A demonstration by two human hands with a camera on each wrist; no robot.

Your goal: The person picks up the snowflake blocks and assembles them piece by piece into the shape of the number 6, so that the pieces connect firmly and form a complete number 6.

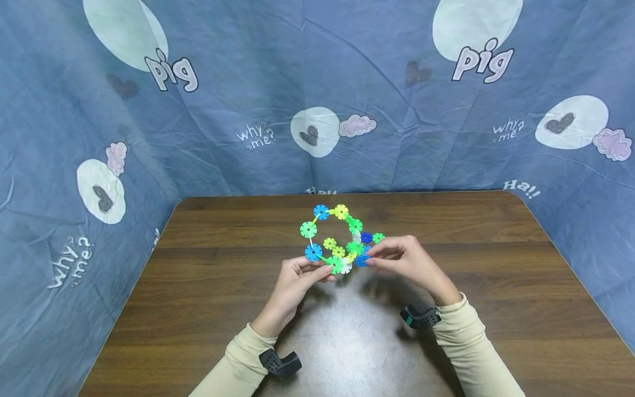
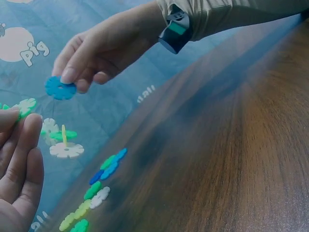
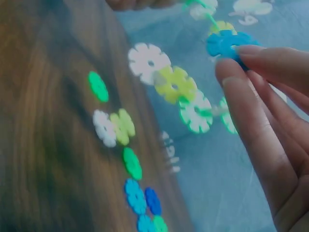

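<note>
Both hands are above the table, at a ring of linked plastic snowflake discs in blue, green, yellow and white. My left hand (image 1: 296, 280) pinches a green snowflake disc (image 1: 334, 265) at the ring's near side. A blue disc (image 1: 313, 252) of the ring sits just left of it. My right hand (image 1: 410, 260) pinches a blue snowflake disc (image 2: 61, 88) between thumb and fingers, close to the ring's right side. In the right wrist view, the ring's white disc (image 3: 148, 63) and yellow disc (image 3: 175, 85) show beside that hand.
Several loose discs lie on the wooden table (image 1: 218, 298) beyond the hands, among them a dark blue disc (image 1: 366, 237) and a green disc (image 1: 378, 237). A blue printed curtain (image 1: 278, 66) hangs behind the table and at its sides. Each wrist wears a black band device (image 1: 419, 317).
</note>
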